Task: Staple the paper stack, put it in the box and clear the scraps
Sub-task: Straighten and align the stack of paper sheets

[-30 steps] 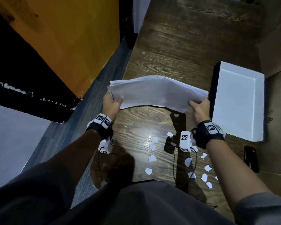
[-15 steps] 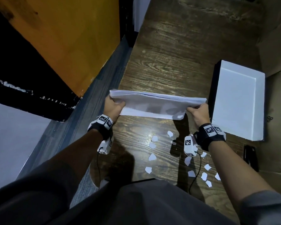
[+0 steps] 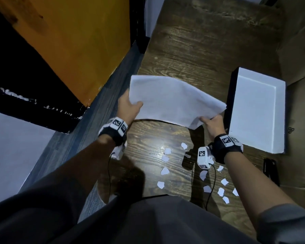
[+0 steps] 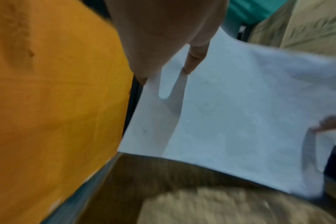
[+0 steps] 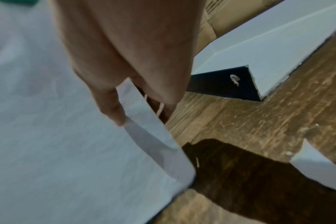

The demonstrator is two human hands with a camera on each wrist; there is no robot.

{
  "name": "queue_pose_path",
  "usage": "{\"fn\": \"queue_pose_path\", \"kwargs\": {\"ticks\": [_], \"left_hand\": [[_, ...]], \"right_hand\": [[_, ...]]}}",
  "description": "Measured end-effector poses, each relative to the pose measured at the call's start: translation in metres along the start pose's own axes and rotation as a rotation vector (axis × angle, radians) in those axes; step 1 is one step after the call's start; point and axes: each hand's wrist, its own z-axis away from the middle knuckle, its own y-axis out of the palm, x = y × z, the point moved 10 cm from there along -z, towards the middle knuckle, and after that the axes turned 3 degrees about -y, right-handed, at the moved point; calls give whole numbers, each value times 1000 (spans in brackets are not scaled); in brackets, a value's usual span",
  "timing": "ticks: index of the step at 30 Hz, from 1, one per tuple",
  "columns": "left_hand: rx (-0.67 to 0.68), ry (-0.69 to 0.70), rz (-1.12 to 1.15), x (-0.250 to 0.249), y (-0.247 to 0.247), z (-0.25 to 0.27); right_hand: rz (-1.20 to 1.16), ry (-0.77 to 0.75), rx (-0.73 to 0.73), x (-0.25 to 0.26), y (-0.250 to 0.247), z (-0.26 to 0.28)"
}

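A white paper stack (image 3: 173,99) is held above the dark wooden table (image 3: 192,46), bowed upward in the middle. My left hand (image 3: 130,106) pinches its left edge, thumb on top (image 4: 192,60). My right hand (image 3: 211,123) pinches the near right corner, thumb on top (image 5: 109,106). The paper stack (image 5: 48,136) fills the left of the right wrist view. An open white box (image 3: 259,113) with dark outer walls lies just right of the stack. Several white paper scraps (image 3: 165,170) lie scattered on the table near me. A black stapler (image 3: 270,170) lies at the right, below the box.
An orange panel (image 3: 74,37) stands left of the table, with a grey floor strip between. Brown cardboard (image 3: 299,50) lies along the right side under and beyond the box. Cables hang from both wrist cameras over the scraps.
The stack, seen nearly edge-on half a second ago, has tipped so its top face shows and bows upward. Both hands still hold it in about the same place.
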Motion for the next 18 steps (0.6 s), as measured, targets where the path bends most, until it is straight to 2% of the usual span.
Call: {"fn": "queue_pose_path", "kwargs": {"ticks": [2,4,6,8,10,12,15,18], "left_hand": [[87,125,-52,-46,3,-10],[178,263,-218,-93,11,-14],[237,420,-433,-136,21,-10],[257,527,-623,-167,33,-4],[282,576,-769,-187,48,0],[313,609,-855,-199,62,5],[320,647,-915,-210,70,13],[323,637,-888,-210,60,12]], "right_hand": [[31,9,-15,4,-14,-7],[51,-40,-90,18,-32,-12],[93,-160,-127,48,-37,-12],[163,-334,-47,89,-21,-5],[154,-462,103,130,3,10],[18,-495,219,158,22,24],[-202,-478,202,176,26,26],[-204,-445,140,172,20,21]]}}
